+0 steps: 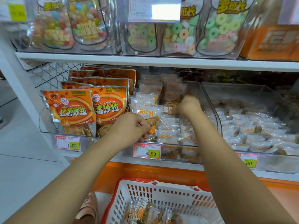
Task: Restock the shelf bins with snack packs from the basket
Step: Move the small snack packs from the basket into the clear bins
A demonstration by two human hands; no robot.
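Clear-wrapped 猫耳酥 snack pack (146, 110) pinched by left hand (129, 126) fingers (144, 127); right hand (187, 105) fingers: cannot tell.

— Upper level, report.
— The white shelf board (145, 60) carries clear bags of ball candies (87, 25) at far left and ring-gummy bags (221, 28) at centre and right. An orange carton (271, 41) sits at far right. A blurred price card (154, 9) hangs before the ring gummies.
— Shelf-edge labels?
— Three, red-bordered with yellow panels. The left label (68, 143) reads 1.00 and the middle label (146, 151) reads 8.80. The right label (248, 160) is partly hidden and shows 80.
— Remaining items?
— Wire mesh panel (51, 75) at far left, below the board. Orange base panel (145, 172) under the lower shelf. Pale floor (24, 159) to the left. One tan sandal (89, 206) near, at the bottom edge.
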